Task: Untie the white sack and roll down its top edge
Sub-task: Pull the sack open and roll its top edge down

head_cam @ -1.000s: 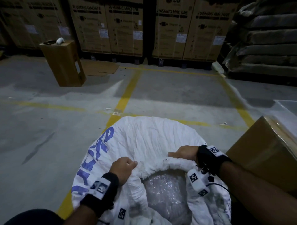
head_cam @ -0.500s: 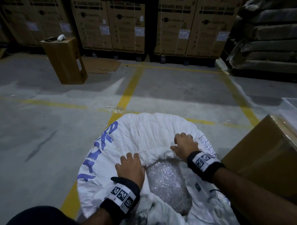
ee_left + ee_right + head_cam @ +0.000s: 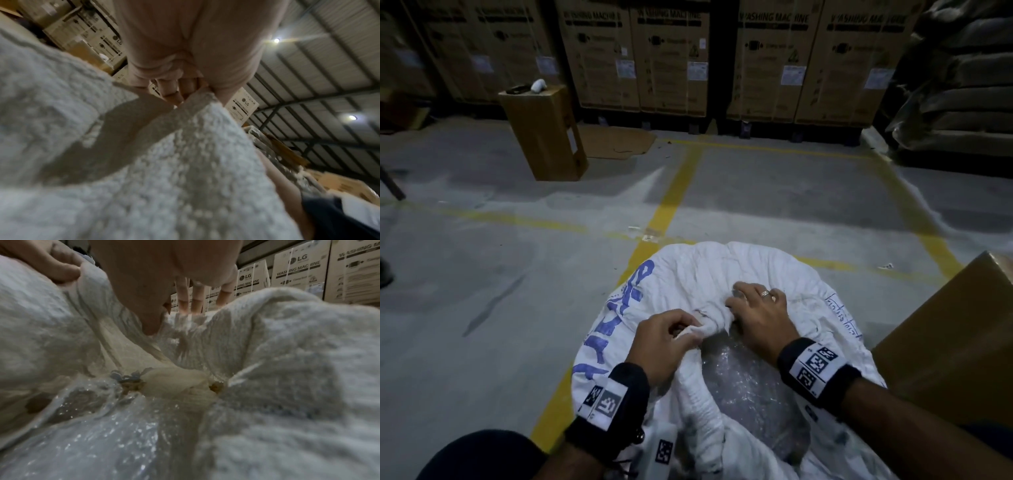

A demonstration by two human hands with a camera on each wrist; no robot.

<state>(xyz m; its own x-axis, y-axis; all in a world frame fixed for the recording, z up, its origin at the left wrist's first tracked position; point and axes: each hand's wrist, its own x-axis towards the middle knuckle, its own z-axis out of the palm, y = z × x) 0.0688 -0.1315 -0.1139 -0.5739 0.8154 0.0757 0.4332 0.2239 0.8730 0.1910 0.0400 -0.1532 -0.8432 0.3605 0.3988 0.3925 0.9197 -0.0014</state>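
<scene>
The white sack [image 3: 688,274] with blue print stands on the floor right in front of me, its mouth wide and its top edge bunched into a thick roll. A clear plastic liner [image 3: 750,383] shows inside. My left hand [image 3: 671,337] grips the rolled edge at the far side of the mouth, fingers curled round the woven cloth [image 3: 185,178]. Just to its right, my right hand [image 3: 756,308] holds the same roll, fingers over it and thumb on the near side. In the right wrist view the right hand's fingers [image 3: 183,303] reach over the rim above the liner [image 3: 102,426].
A large brown carton [image 3: 945,342] stands against the sack's right side. An upright carton [image 3: 544,133] with a small white object on top is back left. Washing-machine boxes [image 3: 671,58] line the back, dark stacked sacks [image 3: 962,85] the right. Yellow lines [image 3: 671,202] cross the concrete floor.
Both hands have drawn closer together on the far rim. They went from lying over the edge to gripping the bunched roll, which is now thicker between them.
</scene>
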